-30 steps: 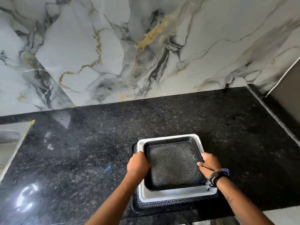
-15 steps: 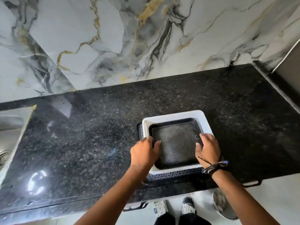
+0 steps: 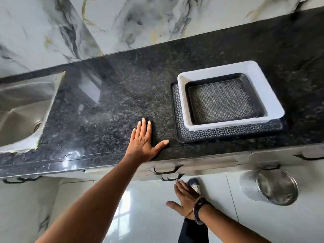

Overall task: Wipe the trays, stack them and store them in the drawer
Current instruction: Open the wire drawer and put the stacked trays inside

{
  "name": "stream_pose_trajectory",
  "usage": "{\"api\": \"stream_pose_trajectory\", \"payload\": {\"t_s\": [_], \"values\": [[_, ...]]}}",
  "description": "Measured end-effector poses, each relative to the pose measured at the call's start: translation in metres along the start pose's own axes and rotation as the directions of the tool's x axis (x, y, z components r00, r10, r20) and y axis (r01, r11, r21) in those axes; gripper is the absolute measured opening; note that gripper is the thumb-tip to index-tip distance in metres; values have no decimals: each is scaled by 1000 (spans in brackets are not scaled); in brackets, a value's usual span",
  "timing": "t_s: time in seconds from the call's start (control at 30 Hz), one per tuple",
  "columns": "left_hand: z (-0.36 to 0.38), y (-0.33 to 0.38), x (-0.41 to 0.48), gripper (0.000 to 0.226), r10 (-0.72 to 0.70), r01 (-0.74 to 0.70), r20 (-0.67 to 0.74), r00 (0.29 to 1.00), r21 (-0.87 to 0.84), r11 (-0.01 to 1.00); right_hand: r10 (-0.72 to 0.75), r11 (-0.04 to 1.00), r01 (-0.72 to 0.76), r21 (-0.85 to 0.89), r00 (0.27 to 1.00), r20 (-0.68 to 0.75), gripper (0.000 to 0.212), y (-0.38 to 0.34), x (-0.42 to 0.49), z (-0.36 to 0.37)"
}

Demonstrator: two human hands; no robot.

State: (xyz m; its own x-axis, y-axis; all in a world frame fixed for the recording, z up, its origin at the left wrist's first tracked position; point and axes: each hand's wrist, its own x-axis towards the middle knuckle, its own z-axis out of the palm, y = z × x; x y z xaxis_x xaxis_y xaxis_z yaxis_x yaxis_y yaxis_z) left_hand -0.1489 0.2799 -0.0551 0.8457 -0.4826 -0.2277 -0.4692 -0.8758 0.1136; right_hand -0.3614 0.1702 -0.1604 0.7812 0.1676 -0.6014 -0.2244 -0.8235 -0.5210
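Note:
Three trays stand stacked on the black granite counter (image 3: pixel 108 106) at the right. A large black patterned tray (image 3: pixel 228 133) is at the bottom, a white tray (image 3: pixel 263 88) sits on it, and a smaller black patterned tray (image 3: pixel 221 100) lies inside the white one. My left hand (image 3: pixel 144 140) rests flat on the counter, fingers spread, left of the stack and apart from it. My right hand (image 3: pixel 185 199) hangs open below the counter edge, its fingertips just under a black drawer handle (image 3: pixel 171 178). Another drawer handle (image 3: pixel 164 170) sits slightly higher.
A steel sink (image 3: pixel 22 109) is set into the counter at the left. A marble wall (image 3: pixel 140 20) backs the counter. A steel bin (image 3: pixel 270 186) stands on the white floor at the right. A foot in a sandal (image 3: pixel 193 184) shows below the drawers.
Both hands have let go of the stacked trays. The left hand moved left onto the bare counter; the right hand dropped below the edge toward the drawer handle. The view tilted down.

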Motion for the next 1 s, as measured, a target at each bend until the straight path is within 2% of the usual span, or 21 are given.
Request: {"api": "stream_pose_trajectory", "payload": {"t_s": [0.17, 0.37, 0.53, 0.67, 0.73, 0.9, 1.0], "values": [[13, -9, 16, 118, -45, 42, -48, 998, -50, 998, 90, 991, -102, -86, 988, -126, 99, -19, 96, 28], [20, -21, 39, 121, -78, 71, -86, 993, -83, 994, 197, 978, -205, -28, 965, -174, 106, -15, 112, 57], [18, -22, 40, 123, -78, 73, -81, 994, -67, 995, 232, 972, -232, -43, 973, -7, 111, -28, 67, 95], [18, -22, 41, 126, -87, 83, -54, 995, -67, 994, 277, 960, -266, -91, 950, 146, 123, -36, 10, 144], [17, -22, 39, 126, -88, 85, -41, 995, -54, 995, 281, 960, -270, -77, 933, 227, 122, -42, -17, 161], [11, -15, 35, 125, -85, 85, -12, 996, -17, 996, 284, 954, -299, -33, 860, 425, 113, -50, -62, 159], [8, -12, 29, 127, -113, 114, 10, 994, -40, 993, 331, 908, -417, 42, 774, 541, 109, -42, -77, 124]]}}
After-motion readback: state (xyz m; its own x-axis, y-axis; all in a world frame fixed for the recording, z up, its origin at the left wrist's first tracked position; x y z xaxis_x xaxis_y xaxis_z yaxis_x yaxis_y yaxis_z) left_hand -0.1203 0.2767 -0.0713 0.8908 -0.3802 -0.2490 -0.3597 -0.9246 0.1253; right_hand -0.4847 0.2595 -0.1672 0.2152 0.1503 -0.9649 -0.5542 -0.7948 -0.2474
